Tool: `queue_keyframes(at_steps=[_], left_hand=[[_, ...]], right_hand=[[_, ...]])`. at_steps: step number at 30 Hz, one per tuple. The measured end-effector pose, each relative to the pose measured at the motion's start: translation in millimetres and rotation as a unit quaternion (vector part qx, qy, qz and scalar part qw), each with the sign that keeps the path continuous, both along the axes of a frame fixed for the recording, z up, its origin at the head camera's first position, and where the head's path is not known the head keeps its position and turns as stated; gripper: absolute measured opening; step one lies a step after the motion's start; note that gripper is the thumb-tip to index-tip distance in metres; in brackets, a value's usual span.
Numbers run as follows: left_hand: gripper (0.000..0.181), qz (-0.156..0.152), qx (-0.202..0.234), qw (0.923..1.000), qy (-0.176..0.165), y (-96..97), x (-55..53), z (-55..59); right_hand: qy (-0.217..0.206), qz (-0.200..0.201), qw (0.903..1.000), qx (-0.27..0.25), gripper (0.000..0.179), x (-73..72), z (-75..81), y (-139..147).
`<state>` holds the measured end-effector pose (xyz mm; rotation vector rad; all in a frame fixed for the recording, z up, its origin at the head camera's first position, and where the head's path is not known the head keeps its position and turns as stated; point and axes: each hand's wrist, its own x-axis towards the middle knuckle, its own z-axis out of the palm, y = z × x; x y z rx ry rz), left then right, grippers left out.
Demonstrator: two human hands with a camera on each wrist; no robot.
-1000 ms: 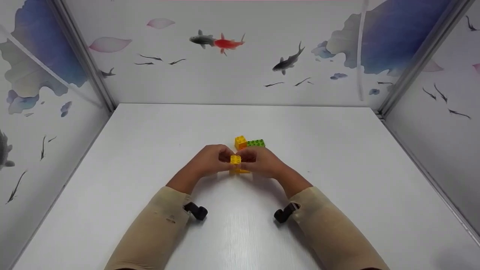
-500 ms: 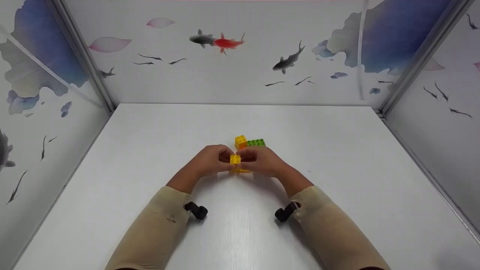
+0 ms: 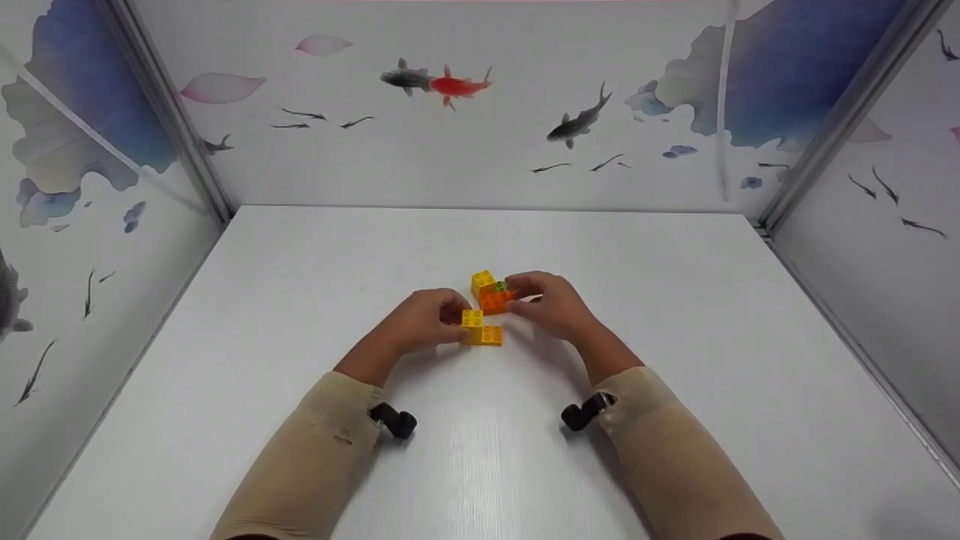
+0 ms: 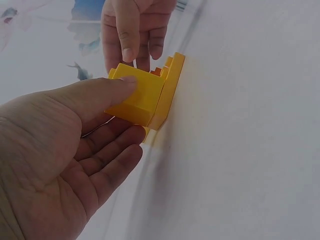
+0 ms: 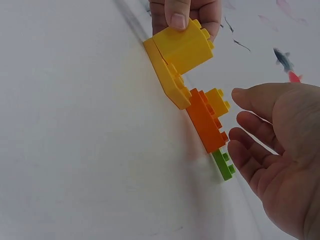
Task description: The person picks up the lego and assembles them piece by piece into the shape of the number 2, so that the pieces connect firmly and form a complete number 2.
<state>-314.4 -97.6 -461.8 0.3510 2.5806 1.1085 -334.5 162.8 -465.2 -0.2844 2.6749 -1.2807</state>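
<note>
My left hand (image 3: 427, 319) pinches a tall yellow toy building brick (image 4: 135, 90), thumb on its near face. That brick stands on one end of a thin, studded yellow-orange brick (image 3: 492, 336), which lies on the table. My right hand (image 3: 551, 304) is beside an orange brick (image 5: 206, 122), its fingers loosely bent and nothing between thumb and fingers. Whether a fingertip touches the orange brick I cannot tell. Behind the orange brick sit another yellow brick (image 3: 482, 283) and a thin green brick (image 5: 223, 165), the green one mostly hidden by my right hand in the head view.
The white table (image 3: 480, 450) runs back to a wall (image 3: 480, 165) printed with fish and leaves. Side walls (image 3: 112, 247) enclose it left and right. A small black camera mount (image 3: 394, 421) sits on the left wrist, another black mount (image 3: 585, 412) on the right.
My right hand has let go of the yellow bricks and moved away and to the right, to the orange brick. The thin yellow-orange brick and orange brick are now uncovered. My left hand stays put.
</note>
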Motion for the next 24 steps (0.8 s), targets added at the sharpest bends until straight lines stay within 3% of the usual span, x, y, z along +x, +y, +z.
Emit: queue_keyframes(at_steps=[8,14,24], left_hand=[[0.032,-0.007,0.002,0.9999,0.010,0.6,3.0,3.0],[0.033,-0.009,0.001,0.9999,0.013,0.5,3.5,3.6],[0.034,-0.010,0.002,0.9999,0.014,-0.3,2.0,2.1]], right_hand=[[-0.005,-0.016,0.9997,0.016,0.046,-5.9,-7.1,4.1],[-0.021,-0.008,0.9995,0.023,0.050,-8.6,-13.1,5.0],[-0.020,-0.019,0.9996,0.009,0.042,-8.4,-14.8,3.8]])
